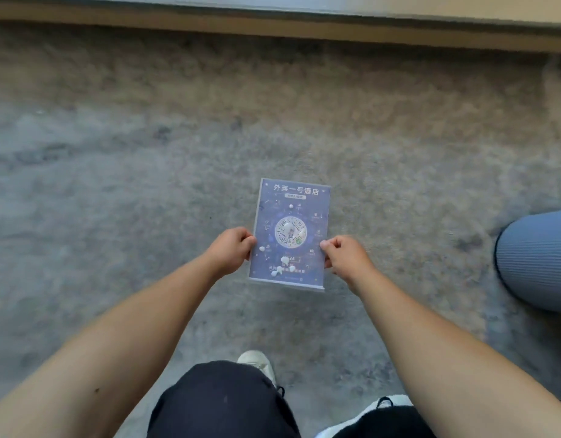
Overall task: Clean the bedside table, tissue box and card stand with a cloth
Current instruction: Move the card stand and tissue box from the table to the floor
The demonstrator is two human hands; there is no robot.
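While white blobs remain on its face, the card stand (290, 233) is judged not yet cleaned. It is held above the carpet (114, 184), face up, pinched at mid-height by the left hand (230, 251) on its left edge and the right hand (347, 257) on its right. No cloth, table or tissue box is seen; all wiping appears outstanding. A blue ribbed object (538, 257) lies well apart, right. Shoes (257, 363) are seen below. Nothing obstructs.

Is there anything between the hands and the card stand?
No. Left hand and right hand each have a grip directly on a side edge of the card stand; no cloth is visible.
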